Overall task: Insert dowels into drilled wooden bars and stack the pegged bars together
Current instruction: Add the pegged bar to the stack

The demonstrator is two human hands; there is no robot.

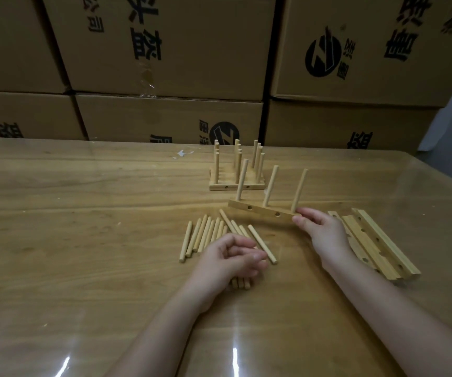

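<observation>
Workstation: one pegged bar held at centre, finished stack behind it.

Stacked cardboard boxes (165, 50) form the rear wall behind a wooden table (69, 213) under a glossy clear cover. At the right of the table lies a group of drilled bars (377, 240), flat and side by side, partly hidden by the right forearm. At the rear centre stands the stack of pegged bars (235, 183), dowels upright in three rows. In front of it, apart, the pegged bar (263, 210) rests on the table at an angle and carries three upright dowels. The right hand (325, 232) pinches its right end between thumb and fingers. The left hand (230, 259), fingers loosely curled, rests on the loose dowels (203, 235) fanned out on the table; whether it has hold of one cannot be determined.
</observation>
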